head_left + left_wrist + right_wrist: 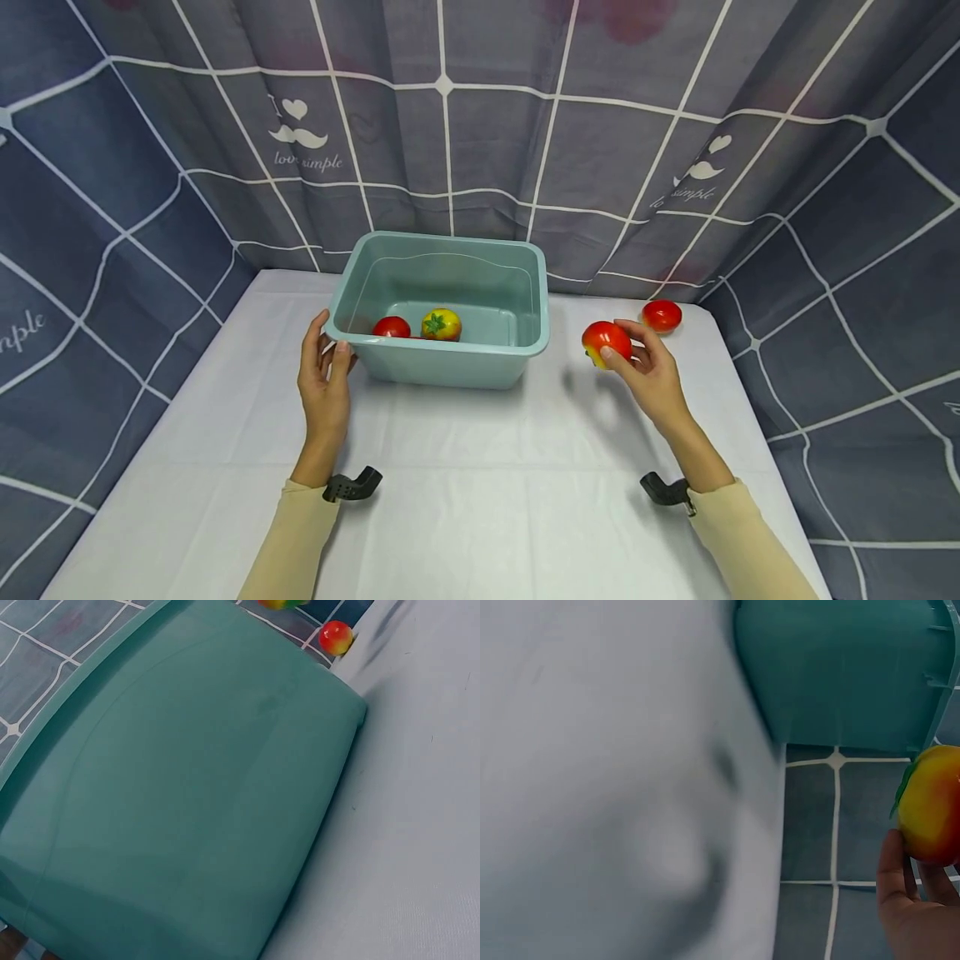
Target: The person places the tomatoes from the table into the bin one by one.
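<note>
A red and yellow tomato (606, 343) with a green leafy top is pinched in my right hand (651, 375), raised over the table to the right of the bin. The right wrist view shows the same tomato (931, 806) above the fingertips. My left hand (327, 392) holds the front left corner of the blue-green plastic bin (442, 368), thumb in front and fingers along its side. Inside the bin lie a red tomato (392, 327) and a yellow-red tomato (441, 324) with its green top upward. A bit of another red thing shows between them, mostly hidden by the front rim.
Another red tomato (662, 317) rests near the table's back right edge, just behind my right hand. A white cloth (480, 500) covers the table. Grey checked curtains (495, 142) hang close behind the bin and along both sides.
</note>
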The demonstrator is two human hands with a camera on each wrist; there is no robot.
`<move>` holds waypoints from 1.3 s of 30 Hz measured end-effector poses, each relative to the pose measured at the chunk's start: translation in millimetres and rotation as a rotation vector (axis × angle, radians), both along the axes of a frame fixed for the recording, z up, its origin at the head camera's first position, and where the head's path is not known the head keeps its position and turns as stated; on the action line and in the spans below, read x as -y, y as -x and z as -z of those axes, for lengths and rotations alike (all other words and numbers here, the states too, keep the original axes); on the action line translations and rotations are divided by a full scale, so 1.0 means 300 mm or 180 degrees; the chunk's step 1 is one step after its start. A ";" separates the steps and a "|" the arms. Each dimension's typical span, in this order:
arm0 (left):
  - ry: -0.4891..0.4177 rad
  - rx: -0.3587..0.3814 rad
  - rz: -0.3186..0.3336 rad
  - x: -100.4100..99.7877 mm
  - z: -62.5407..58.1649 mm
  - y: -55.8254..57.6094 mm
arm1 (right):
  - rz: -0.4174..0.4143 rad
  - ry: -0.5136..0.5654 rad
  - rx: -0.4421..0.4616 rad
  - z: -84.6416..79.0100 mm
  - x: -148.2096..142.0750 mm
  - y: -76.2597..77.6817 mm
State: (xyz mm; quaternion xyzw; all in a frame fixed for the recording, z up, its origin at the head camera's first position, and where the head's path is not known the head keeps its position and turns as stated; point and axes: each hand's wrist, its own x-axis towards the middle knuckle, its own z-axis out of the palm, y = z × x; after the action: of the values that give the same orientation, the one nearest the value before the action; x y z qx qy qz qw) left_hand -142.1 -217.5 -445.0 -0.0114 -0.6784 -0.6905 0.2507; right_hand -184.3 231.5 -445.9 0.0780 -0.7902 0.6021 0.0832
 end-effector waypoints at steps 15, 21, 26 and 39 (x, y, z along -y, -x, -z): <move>0.0054 0.0013 -0.0104 0.036 0.077 0.035 | -0.0125 0.0137 -0.0245 -0.178 0.131 0.033; 0.0074 -0.0039 -0.0060 0.027 0.059 0.030 | -0.0321 0.0178 -0.0449 -0.232 0.190 0.068; 0.0063 -0.0024 -0.0048 0.009 0.013 0.008 | -0.0473 0.0128 -0.0583 -0.275 0.247 0.097; 0.0097 -0.0002 -0.0049 0.011 0.002 0.004 | -0.0596 -0.0865 -0.0961 -0.280 0.360 0.183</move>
State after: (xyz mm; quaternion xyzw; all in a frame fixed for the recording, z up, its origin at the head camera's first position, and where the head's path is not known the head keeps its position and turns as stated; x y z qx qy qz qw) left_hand -143.4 -220.9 -445.4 -0.0103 -0.6889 -0.6781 0.2560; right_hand -239.3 123.4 -362.0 0.2508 -0.8320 0.4767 0.1331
